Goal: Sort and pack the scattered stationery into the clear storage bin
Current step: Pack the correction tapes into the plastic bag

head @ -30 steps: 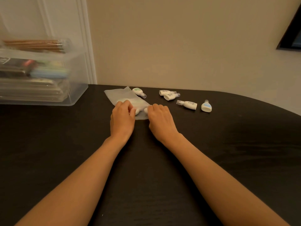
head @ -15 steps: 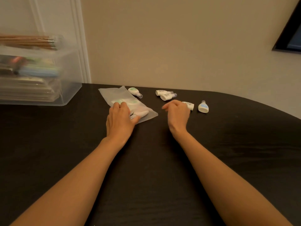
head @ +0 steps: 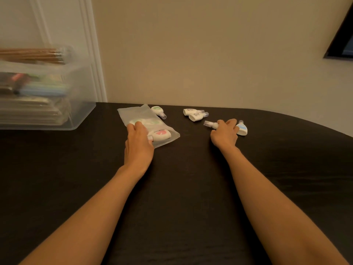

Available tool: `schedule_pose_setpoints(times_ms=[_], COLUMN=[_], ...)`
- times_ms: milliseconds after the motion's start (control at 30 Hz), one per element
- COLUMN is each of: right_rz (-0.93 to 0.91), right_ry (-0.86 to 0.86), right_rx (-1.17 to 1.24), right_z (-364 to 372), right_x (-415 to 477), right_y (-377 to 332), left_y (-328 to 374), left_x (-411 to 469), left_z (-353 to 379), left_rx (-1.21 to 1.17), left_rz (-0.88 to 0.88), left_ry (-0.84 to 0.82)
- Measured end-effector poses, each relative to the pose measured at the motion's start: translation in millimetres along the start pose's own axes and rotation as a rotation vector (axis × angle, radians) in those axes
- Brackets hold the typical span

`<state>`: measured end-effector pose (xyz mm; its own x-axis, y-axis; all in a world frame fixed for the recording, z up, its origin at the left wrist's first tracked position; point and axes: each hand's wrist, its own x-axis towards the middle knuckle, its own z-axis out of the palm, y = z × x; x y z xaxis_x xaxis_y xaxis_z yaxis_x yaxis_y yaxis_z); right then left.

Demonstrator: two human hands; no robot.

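A frosted plastic pouch [head: 133,113] lies on the dark table [head: 181,188] with small white correction tapes inside, one pink-labelled [head: 162,135]. My left hand [head: 138,142] rests on the pouch's near left part, fingers laid over it. My right hand [head: 225,133] curls round a white correction tape [head: 210,124] whose clear cap sticks out to the left. A blue-labelled tape [head: 242,129] lies just right of that hand. Two more white tapes [head: 194,114] lie behind, and a green-labelled one [head: 158,111] sits by the pouch. The clear storage bin [head: 76,111] stands at far left.
The bin holds stacked flat packs and coloured items, with a bundle of pencils [head: 34,55] lying across its top. A beige wall runs behind the table. A dark frame corner [head: 342,43] shows at the upper right. The table's far edge curves down to the right.
My right hand left the pouch, moved right and closed on the white tape. My left hand stayed on the pouch, which now shows the pink-labelled tape inside.
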<state>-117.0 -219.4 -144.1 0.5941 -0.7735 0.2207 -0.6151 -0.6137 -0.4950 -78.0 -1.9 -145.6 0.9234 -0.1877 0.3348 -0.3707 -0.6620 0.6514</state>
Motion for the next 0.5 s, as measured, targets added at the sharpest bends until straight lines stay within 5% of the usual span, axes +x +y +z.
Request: schedule_pose_setpoints(times_ms=[267,500], right_rz=[-0.257,0.01], right_ry=[-0.083,-0.495], right_rx=[0.065,1.119], right_z=[2.8,-17.7], right_x=[-24.7,-65.6], right_y=[-16.2,-27.1], left_y=[1.6,0.1], left_x=[4.6,2.4], left_z=[0.9,-5.7], left_rx=[-0.039,-0.135], left_rz=[0.003,0.0], left_ry=[-0.01,-0.022])
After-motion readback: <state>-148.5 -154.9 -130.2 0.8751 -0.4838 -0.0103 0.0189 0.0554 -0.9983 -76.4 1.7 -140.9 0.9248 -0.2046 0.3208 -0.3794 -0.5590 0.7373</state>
